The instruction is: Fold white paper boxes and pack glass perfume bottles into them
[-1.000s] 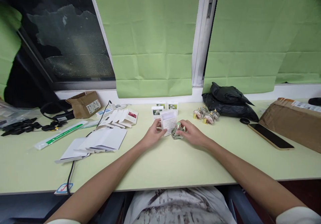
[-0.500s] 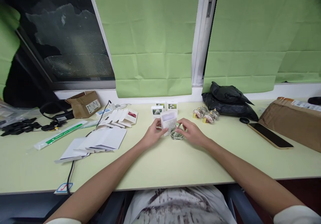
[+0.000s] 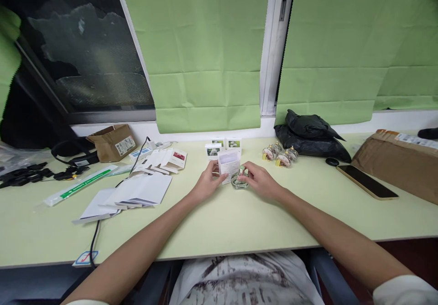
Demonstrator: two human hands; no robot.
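My left hand [image 3: 209, 179] is closed on a small white carton [image 3: 228, 164], its thumb across the near side and the top of the carton open. Just right of the carton, my right hand [image 3: 259, 178] pinches the neck of a clear glass perfume bottle [image 3: 239, 182] with a pale green top. The bottle sits low beside the carton, at or just above the table. Behind the carton stand several small white boxes [image 3: 213, 151] with flower pictures. More glass bottles with gold caps [image 3: 283, 157] lie in a group to the right.
Flattened white cartons [image 3: 138, 190] and folded boxes [image 3: 173, 160] lie at left, near a black cable and a brown box [image 3: 114, 143]. At right are a phone [image 3: 367, 182], black plastic bags [image 3: 311, 136] and a large cardboard package [image 3: 398, 166].
The view has shifted slightly. Both hands keep their holds, and the bottle stays beside the carton, with very little movement between them.
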